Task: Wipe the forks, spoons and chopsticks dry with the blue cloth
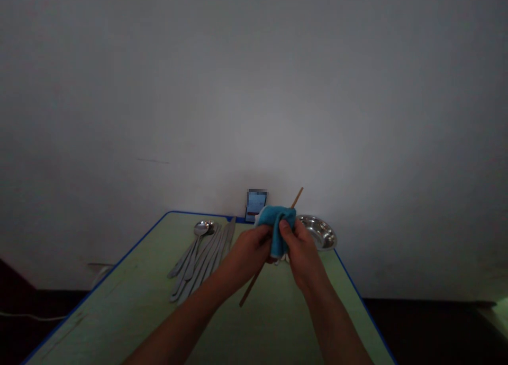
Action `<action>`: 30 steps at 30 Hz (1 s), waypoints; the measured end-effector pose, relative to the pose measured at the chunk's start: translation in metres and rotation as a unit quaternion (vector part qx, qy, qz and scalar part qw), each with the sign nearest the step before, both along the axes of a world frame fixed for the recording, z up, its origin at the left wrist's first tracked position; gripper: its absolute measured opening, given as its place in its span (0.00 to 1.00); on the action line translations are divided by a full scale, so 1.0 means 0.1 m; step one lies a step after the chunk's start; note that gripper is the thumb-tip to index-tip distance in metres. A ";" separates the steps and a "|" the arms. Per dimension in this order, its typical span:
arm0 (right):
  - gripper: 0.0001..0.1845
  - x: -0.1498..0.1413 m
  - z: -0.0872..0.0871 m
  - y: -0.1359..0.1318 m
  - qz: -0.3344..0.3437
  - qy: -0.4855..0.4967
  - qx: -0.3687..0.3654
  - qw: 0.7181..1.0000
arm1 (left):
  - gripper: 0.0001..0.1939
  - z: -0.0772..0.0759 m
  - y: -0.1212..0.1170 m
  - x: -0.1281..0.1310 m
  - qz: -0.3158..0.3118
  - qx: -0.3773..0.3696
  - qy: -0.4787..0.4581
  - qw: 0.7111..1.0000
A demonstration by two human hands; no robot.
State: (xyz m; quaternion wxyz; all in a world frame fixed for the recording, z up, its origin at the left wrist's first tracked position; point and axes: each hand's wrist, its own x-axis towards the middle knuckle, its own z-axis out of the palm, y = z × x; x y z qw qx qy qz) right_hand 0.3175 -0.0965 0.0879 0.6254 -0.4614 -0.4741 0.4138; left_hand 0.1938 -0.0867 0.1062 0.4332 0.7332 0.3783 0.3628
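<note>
A slim wooden chopstick (pixel 249 292) slants up to the right through my two hands. A blue cloth (pixel 280 219) is wrapped around its upper middle, and the tip sticks out above. My left hand (pixel 254 246) is closed on the chopstick at the lower left of the cloth; its fingertips are partly hidden. On the right side, my right hand (pixel 299 243) is closed with the thumb pressing the cloth against the chopstick. Whether a second chopstick lies under the cloth I cannot tell.
Several metal spoons (pixel 201 228) and table knives (pixel 230 233) lie on the left of the pale green table (pixel 138 291), which has a blue edge. A steel bowl (pixel 327 235) stands at the back right. A phone (pixel 256 203) leans on the wall (pixel 254 90).
</note>
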 end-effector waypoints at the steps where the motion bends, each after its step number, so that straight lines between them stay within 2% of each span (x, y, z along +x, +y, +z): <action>1: 0.18 0.00 0.01 -0.01 -0.007 -0.006 0.001 1.000 | 0.11 -0.01 0.00 0.01 0.003 0.003 0.002 1.000; 6: 0.16 0.02 0.05 -0.05 -0.029 -0.040 0.009 0.999 | 0.09 0.00 -0.01 0.01 0.028 0.062 0.067 0.995; 10: 0.15 0.01 0.06 -0.04 -0.037 -0.060 0.009 0.997 | 0.10 0.05 -0.07 0.02 0.084 0.110 0.164 0.977; 12: 0.15 0.01 0.05 -0.03 -0.041 -0.066 0.008 0.997 | 0.11 0.06 -0.10 0.03 0.092 0.120 0.190 0.970; 20: 0.15 0.02 0.05 -0.03 -0.048 -0.072 0.010 0.996 | 0.09 0.00 -0.10 0.04 0.036 0.061 0.136 0.988; 30: 0.15 0.03 0.01 -0.01 -0.040 -0.038 0.014 0.998 | 0.11 -0.04 -0.07 0.05 0.013 0.034 0.089 0.995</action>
